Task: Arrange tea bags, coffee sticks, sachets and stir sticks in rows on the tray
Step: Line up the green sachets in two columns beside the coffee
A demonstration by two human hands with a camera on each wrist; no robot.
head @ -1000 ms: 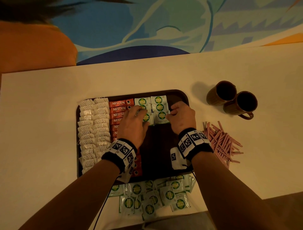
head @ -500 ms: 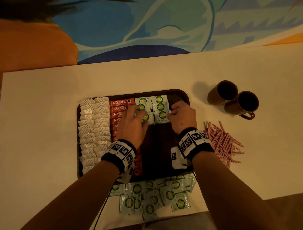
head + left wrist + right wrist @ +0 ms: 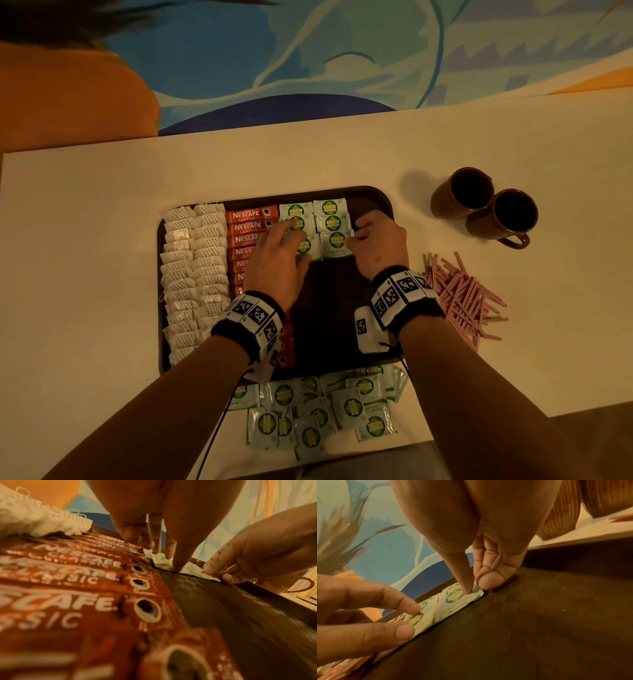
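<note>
Tray [image 3: 161,240]: a dark tray was seen on a pale table [image 3: 85,274], tea bags [image 3: 195,274] ranged at nine o'clock, coffee sticks [image 3: 248,228] beside them
Placed sachets [image 3: 330,222]: two short columns were laid at twelve o'clock, their long axes running twelve to six
Left hand [image 3: 274,263]: fingertips were pressed on the left column's nearest sachet, thumb at its edge
Right hand [image 3: 378,243]: the right column's nearest sachet was pinched at its three o'clock corner
Loose sachets [image 3: 318,411]: heaped at six o'clock, off the tray, close below both wrists, neither plainly nearer
Stir sticks [image 3: 462,301]: piled at three o'clock, nearer the right hand
Mugs [image 3: 486,209]: two were stood at two o'clock
</note>
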